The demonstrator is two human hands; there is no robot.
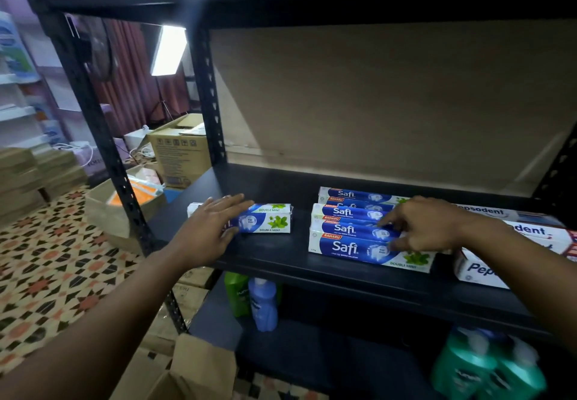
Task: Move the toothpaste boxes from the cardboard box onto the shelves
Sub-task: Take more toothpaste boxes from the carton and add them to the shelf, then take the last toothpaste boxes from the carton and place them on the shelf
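Toothpaste boxes [345, 230] lay stacked on the shelf [274, 254], the right hand [421, 228] touching them with bent fingertips, grip indeterminate, while the left hand [215, 226] rested straight-fingered on a separate box [271, 220].

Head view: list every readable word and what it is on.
"Safi": blue toothpaste boxes, mid-shelf.
"BAHARU": red tags on those boxes.
"DOUBLE MINT": lone box under the left hand, and the front Safi box.
"Pepsodent", partly cut off: white boxes at right.
Unreadable: small print, carton markings, bottle labels.
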